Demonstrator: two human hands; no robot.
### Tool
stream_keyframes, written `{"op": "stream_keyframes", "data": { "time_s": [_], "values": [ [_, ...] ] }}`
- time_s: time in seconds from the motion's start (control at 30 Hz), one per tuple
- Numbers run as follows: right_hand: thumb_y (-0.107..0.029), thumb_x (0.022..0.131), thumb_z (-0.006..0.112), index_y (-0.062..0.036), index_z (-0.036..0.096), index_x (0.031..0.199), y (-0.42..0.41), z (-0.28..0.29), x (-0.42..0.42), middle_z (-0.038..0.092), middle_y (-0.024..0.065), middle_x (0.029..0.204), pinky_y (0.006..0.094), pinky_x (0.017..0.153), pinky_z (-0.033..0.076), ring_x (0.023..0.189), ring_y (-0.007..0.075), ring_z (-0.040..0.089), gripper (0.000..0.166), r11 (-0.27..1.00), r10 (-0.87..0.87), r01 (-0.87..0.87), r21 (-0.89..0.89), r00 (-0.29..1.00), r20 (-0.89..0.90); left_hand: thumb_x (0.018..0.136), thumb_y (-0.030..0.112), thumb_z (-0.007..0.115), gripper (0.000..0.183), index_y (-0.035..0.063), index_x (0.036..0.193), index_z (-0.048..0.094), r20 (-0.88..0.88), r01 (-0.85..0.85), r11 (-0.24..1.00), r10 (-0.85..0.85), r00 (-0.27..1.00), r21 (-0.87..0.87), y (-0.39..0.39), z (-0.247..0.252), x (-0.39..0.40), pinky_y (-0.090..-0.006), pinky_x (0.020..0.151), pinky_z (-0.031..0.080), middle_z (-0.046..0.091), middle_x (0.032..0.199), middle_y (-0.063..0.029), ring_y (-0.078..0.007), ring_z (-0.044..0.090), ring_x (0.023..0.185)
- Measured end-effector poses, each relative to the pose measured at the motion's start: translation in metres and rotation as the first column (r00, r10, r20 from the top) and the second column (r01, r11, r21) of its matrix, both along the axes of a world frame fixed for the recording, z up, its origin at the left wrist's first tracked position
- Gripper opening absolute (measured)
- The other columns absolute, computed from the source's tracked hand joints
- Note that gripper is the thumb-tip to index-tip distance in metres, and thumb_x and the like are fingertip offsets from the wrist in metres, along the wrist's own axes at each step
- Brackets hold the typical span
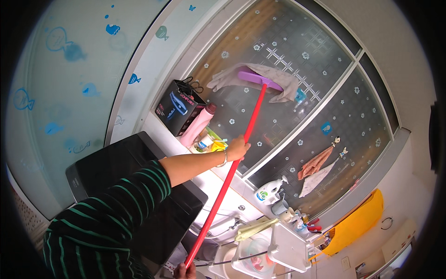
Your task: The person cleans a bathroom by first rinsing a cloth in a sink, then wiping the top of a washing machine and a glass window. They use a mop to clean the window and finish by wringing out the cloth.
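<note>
My left hand (238, 148), with a bracelet at the wrist, grips the middle of a red broom handle (223, 190). Lower down, my right hand (185, 271) holds the handle's end at the bottom of the view, mostly cut off by the frame. A purple broom head (259, 80) tops the handle. Draped around it is a greyish-pink cloth (285, 78), lying against a patterned glass window pane (244, 111). Part of the broom head shows bare; its bristles are mostly hidden by the cloth.
A hair-dryer box (176, 108) and a pink bottle (200, 125) stand on the ledge. Below my left arm is a black-topped washing machine (167, 216). A white pump bottle (270, 191), a sink faucet (235, 223) and a white shelf rack (289, 247) are to the right.
</note>
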State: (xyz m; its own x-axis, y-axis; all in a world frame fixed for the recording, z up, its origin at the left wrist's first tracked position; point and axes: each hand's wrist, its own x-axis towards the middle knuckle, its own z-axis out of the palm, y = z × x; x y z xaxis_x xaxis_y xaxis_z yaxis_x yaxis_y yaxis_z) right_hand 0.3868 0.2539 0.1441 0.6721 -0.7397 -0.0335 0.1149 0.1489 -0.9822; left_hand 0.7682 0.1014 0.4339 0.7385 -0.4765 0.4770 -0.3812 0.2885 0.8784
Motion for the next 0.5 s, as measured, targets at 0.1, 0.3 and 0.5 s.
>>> {"op": "stream_keyframes", "data": {
  "time_s": [0.1,0.3,0.5],
  "values": [
    [-0.022,0.092,0.055,-0.0079,0.047,0.124,-0.003,-0.002,0.023,0.045,-0.0049,0.066,0.0195,0.042,0.034,0.050,0.0042,0.040,0.036,0.999,0.024,-0.023,-0.042,0.999,0.039,0.091,0.024,0.052,0.031,-0.0053,0.097,0.044,0.093,0.123,0.992,-0.122,0.988,0.002,0.012,-0.040,-0.019,-0.0334,0.042,0.050,0.058,0.061,-0.0135,-0.0236,0.062,0.047],
    [-0.013,0.091,0.055,-0.0066,0.048,0.116,0.002,0.016,0.057,0.049,-0.0011,0.064,0.0206,0.039,0.036,0.044,0.0071,0.044,0.027,0.993,0.063,-0.045,-0.105,0.982,0.176,0.091,0.023,0.051,0.041,-0.0010,0.117,0.030,-0.210,0.292,0.954,-0.274,0.939,0.062,0.100,-0.112,-0.128,-0.0322,0.039,0.049,0.056,0.062,-0.0095,-0.0209,0.059,0.044],
    [-0.017,0.092,0.052,-0.0049,0.048,0.088,0.006,0.096,0.100,0.047,0.0021,0.057,0.0220,0.035,0.033,0.038,0.0087,0.041,0.013,0.978,0.095,-0.048,-0.204,0.969,0.229,0.089,0.013,0.048,0.043,0.0015,0.123,0.024,-0.084,0.165,0.978,-0.155,0.984,0.129,0.116,-0.056,-0.118,-0.0338,0.035,0.047,0.055,0.062,-0.0129,-0.0224,0.056,0.041]
  ]
}}
